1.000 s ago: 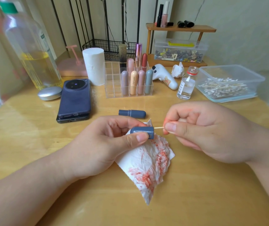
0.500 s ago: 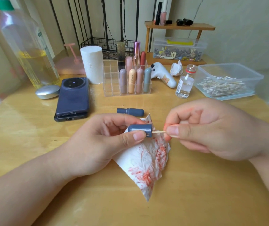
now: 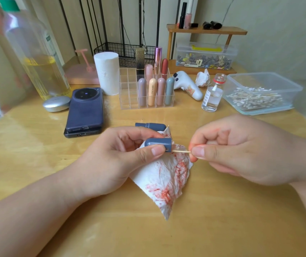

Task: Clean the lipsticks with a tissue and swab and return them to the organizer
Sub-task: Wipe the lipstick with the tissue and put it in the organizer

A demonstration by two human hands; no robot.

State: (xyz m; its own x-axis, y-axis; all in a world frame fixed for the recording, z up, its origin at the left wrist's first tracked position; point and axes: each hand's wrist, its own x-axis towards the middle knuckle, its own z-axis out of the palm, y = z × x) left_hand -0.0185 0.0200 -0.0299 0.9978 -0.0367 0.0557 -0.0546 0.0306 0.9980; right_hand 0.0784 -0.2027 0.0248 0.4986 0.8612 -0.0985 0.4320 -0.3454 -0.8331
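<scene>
My left hand (image 3: 118, 160) pinches a blue-grey lipstick cap (image 3: 158, 143) and holds a red-stained tissue (image 3: 165, 175) beneath it. My right hand (image 3: 241, 151) pinches a wooden swab stick (image 3: 181, 151) whose tip is inside the cap's open end. The blue-grey lipstick body (image 3: 150, 126) lies on the table just behind my left fingers. The clear organizer (image 3: 129, 89) stands further back with several lipsticks upright in its right cells.
Two stacked phones (image 3: 85, 110) lie left of centre. A tissue roll (image 3: 107, 72), a big oil bottle (image 3: 37, 58) and a silver case (image 3: 56, 105) stand at the back left. A small liquid vial (image 3: 212, 93) and a swab tub (image 3: 259, 93) are at the right.
The swab stick has shifted slightly inside the cap while both hands keep their grip. The view has drifted a little.
</scene>
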